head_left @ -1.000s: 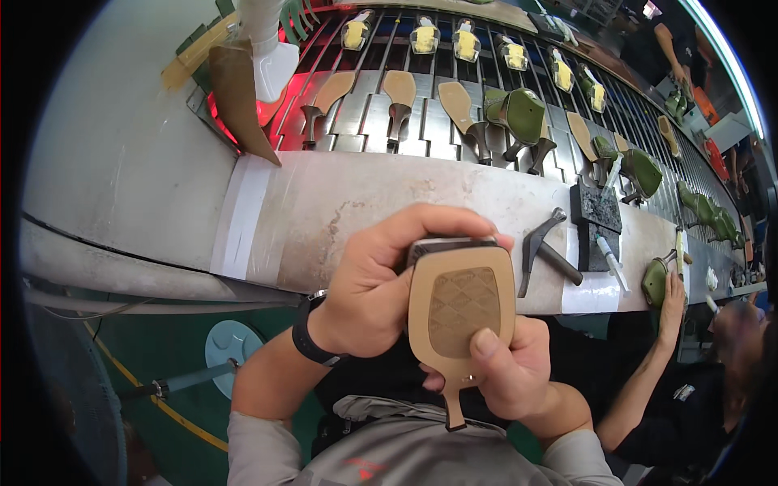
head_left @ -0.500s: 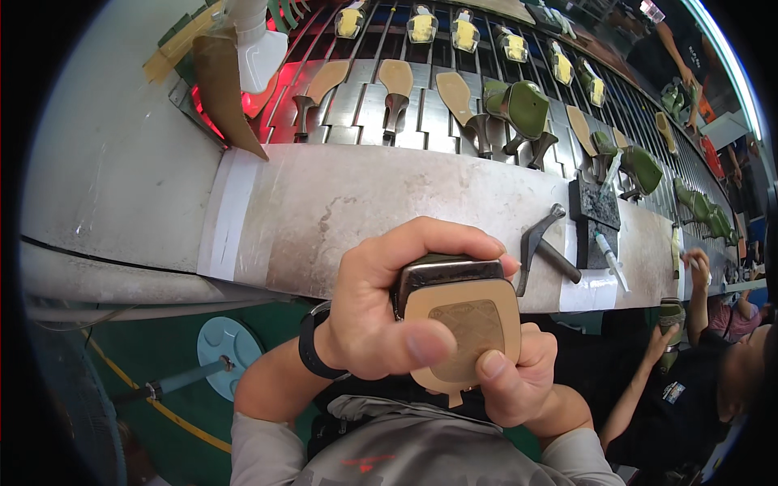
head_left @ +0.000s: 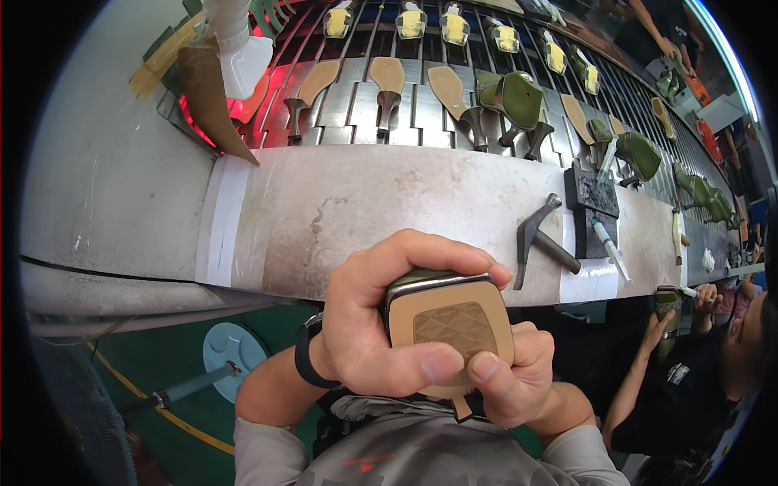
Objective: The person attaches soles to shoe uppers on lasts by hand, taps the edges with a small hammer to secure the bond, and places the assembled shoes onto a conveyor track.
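A shoe is held sole up in front of my body, just off the bench's near edge. Its tan sole carries a patterned patch in the middle, and a dark, shiny rim shows along the squared toe end. My left hand wraps the shoe from the left, fingers over the far end, thumb flat on the sole. From the lower right, my right hand grips it, thumb pressed on the sole beside the left thumb. A narrow tan piece sticks out below; most of the upper is hidden.
On the bench lie a hammer, a black block and a syringe. Beyond, a slatted conveyor carries tan soles with heels and green shoes. At right a co-worker's hand holds a green shoe.
The shoe has tilted, baring more of the patterned patch, while both hands keep their grip. The co-worker's raised hand has come down beside the green shoe.
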{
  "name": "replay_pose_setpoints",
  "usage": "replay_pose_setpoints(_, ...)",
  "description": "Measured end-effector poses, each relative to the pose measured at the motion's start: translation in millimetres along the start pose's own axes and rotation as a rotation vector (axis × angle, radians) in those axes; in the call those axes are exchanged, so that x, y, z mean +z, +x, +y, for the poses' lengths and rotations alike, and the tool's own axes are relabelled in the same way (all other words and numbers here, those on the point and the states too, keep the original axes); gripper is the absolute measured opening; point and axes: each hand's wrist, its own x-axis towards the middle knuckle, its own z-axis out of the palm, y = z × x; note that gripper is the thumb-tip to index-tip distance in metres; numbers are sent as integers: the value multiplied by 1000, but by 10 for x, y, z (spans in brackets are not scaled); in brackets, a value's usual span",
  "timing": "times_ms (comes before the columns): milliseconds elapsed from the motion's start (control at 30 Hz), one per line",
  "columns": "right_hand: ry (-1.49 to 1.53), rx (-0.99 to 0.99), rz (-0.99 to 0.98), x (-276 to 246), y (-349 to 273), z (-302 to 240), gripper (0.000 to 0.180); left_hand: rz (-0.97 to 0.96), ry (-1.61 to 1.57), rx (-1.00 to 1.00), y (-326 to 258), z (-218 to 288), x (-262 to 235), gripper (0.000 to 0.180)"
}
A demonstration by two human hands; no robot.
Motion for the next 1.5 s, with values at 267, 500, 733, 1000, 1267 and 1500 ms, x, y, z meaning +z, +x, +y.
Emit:
replay_pose_setpoints(267,-10,20,-19,-10,-20,-8,41,159,-91,-268,2,242,148,61)
replay_pose_setpoints(500,55,116,21,-58,-57,23,39,-51,-16,-135,34,101,23,78)
replay_pose_setpoints(733,143,200,-8,-78,27,-76,41,32,-177,-261,94,202,26,81)
replay_pose_setpoints(1000,309,354,4,-244,541,-190,54,-55,-234,-200,548,-83,-325,74)
replay_pose_setpoints(1267,275,368,92,-241,688,-222,49,-51,-71,-58,641,-150,-438,48)
replay_pose_setpoints(1500,188,354,106,-196,707,-233,48,-113,-43,-104,562,-82,-470,63)
